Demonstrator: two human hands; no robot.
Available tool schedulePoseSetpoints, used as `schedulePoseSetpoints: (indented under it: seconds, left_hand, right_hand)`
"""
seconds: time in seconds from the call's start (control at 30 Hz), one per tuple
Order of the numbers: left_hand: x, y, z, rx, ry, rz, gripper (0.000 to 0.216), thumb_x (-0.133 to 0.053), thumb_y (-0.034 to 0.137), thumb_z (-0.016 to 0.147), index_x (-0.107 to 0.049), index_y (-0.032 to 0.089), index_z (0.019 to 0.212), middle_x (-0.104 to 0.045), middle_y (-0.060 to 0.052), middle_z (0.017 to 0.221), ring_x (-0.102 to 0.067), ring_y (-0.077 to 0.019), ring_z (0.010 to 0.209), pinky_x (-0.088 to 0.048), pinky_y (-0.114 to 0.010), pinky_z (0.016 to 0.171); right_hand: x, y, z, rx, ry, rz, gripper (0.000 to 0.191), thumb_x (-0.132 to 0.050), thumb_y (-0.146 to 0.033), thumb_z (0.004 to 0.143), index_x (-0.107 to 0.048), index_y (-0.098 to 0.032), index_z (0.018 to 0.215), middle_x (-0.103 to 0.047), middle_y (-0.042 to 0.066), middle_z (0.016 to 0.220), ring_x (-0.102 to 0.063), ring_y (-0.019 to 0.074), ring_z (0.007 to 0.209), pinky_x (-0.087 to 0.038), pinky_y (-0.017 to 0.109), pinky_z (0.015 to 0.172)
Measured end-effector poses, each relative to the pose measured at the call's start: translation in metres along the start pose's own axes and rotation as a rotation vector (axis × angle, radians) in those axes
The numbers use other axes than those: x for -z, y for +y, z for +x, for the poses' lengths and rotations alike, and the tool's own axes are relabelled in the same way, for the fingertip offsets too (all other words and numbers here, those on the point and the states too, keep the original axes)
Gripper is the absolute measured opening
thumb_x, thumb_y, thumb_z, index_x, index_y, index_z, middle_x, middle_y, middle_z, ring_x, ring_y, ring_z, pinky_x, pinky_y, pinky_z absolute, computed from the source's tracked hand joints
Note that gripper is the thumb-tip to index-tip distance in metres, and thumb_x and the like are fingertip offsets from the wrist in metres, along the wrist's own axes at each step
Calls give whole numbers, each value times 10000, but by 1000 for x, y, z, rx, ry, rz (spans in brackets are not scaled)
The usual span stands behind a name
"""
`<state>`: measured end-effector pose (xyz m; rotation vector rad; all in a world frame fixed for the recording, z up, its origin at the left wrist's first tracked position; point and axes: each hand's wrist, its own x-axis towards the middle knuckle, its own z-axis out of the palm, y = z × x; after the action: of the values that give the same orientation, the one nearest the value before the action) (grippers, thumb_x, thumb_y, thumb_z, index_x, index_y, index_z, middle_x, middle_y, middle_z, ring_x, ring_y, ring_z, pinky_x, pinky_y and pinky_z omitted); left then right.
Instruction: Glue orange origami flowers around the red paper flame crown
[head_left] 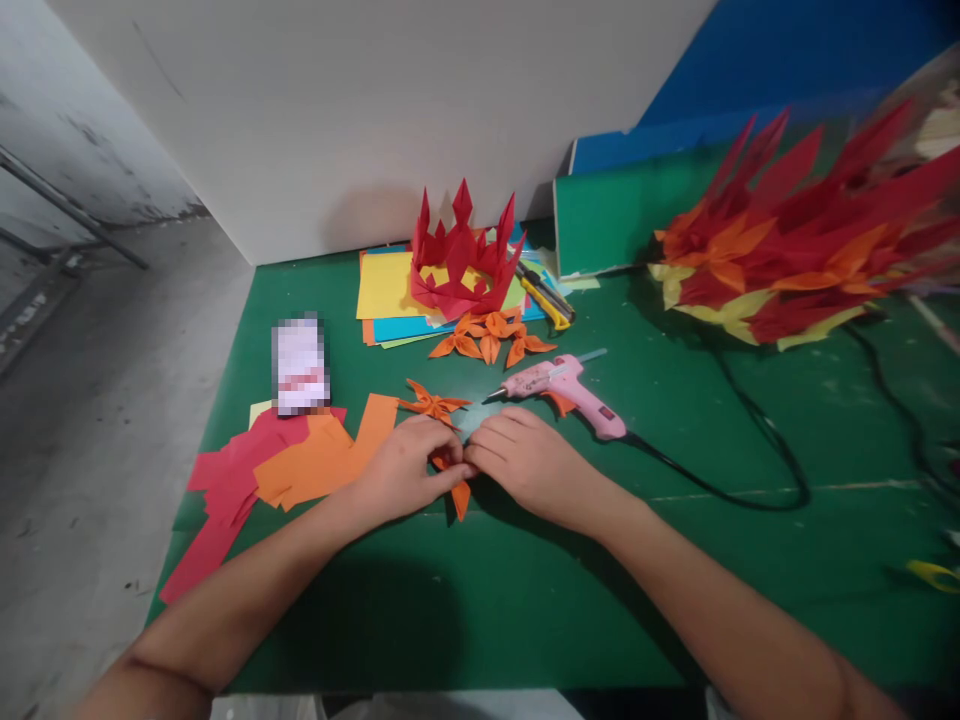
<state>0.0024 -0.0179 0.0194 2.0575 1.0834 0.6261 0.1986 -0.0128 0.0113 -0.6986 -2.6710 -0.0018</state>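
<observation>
Both hands meet at the middle of the green table (525, 600). My left hand (405, 470) and my right hand (525, 460) pinch a small folded orange paper piece (457, 492) between their fingertips, pressed to the tabletop. Its pointed tip sticks out below my fingers. Just beyond my left hand lies a finished orange paper flower (433, 403). A pink hot glue gun (564, 388) lies right behind my right hand, nozzle pointing left.
Red and orange paper squares (300, 460) lie at the left by a small card (301, 365). Behind stand a red paper crown (461, 258) on coloured sheets, more orange flowers (491, 337) and a yellow cutter (546, 295). A big red-orange spiky paper piece (795, 235) sits right; the gun's black cord (750, 495) loops across.
</observation>
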Motion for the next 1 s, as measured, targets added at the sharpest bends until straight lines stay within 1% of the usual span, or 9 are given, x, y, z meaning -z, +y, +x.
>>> schedulePoseSetpoints:
  seconds: [0.17, 0.27, 0.37, 0.5, 0.63, 0.73, 0.8, 0.9, 1.0]
  left_hand:
    - [1, 3, -1, 66, -30, -10, 117, -677, 192, 741, -562, 190, 718, -615, 25, 674, -557, -138, 703, -438, -286, 718]
    - [2, 8, -1, 122, -59, 20, 109, -655, 174, 726, -549, 191, 709, -592, 29, 655, -536, -143, 697, -428, -283, 694]
    - [2, 11, -3, 149, -58, 47, 90, -611, 131, 717, -545, 192, 710, -562, 35, 635, -508, -142, 680, -416, -270, 666]
    - [-1, 12, -5, 123, 1, 97, 105, -571, 79, 702, -555, 184, 699, -551, 25, 638, -506, -145, 682, -413, -269, 667]
    - [-4, 12, -7, 1, 87, 228, 92, -566, 105, 731, -567, 174, 670, -550, 5, 611, -493, -155, 651, -402, -283, 656]
    - [-4, 13, -8, -92, 78, 332, 131, -550, 114, 755, -562, 173, 639, -558, -11, 601, -488, -163, 636, -386, -282, 622]
    - [-3, 14, -9, -119, 54, 406, 146, -543, 111, 754, -556, 173, 622, -556, -18, 594, -488, -168, 628, -376, -284, 606]
    - [-1, 15, -10, -100, 25, 485, 151, -546, 97, 714, -532, 174, 585, -541, -21, 575, -477, -167, 600, -358, -291, 586]
    - [0, 15, -9, -19, 15, 396, 154, -577, 85, 648, -496, 178, 556, -515, 1, 546, -461, -150, 574, -349, -282, 576]
  right_hand:
    - [5, -1, 2, -37, 39, -33, 239, -431, -149, 933, -606, -159, 771, -605, 22, 743, -460, 152, 765, -318, 315, 767]
    - [4, -2, 1, -51, 44, -45, 230, -429, -131, 912, -603, -165, 766, -603, 31, 753, -459, 163, 793, -315, 321, 785]
    - [4, -6, 2, -50, 52, -80, 225, -422, -95, 881, -603, -159, 763, -584, 38, 739, -445, 168, 775, -311, 330, 783]
    - [9, -10, 5, -54, 59, -117, 228, -423, -105, 873, -603, -159, 743, -561, 41, 707, -433, 174, 757, -312, 348, 779]
    - [13, -12, 6, -59, 52, -131, 244, -420, -121, 878, -600, -169, 720, -570, 43, 704, -441, 178, 771, -323, 373, 820]
    - [13, -14, 6, -48, 58, -119, 251, -415, -104, 874, -600, -167, 717, -572, 37, 705, -454, 176, 783, -327, 390, 893]
    - [12, -17, 6, -34, 69, -137, 266, -401, -99, 881, -608, -165, 727, -571, 35, 708, -459, 176, 783, -327, 395, 931]
    - [12, -22, 7, -10, 73, -173, 294, -376, -102, 900, -615, -170, 742, -562, 27, 690, -467, 172, 768, -329, 393, 963]
    - [16, -23, 8, -37, 91, -96, 262, -386, -118, 906, -600, -183, 770, -582, 19, 715, -494, 164, 776, -330, 399, 976]
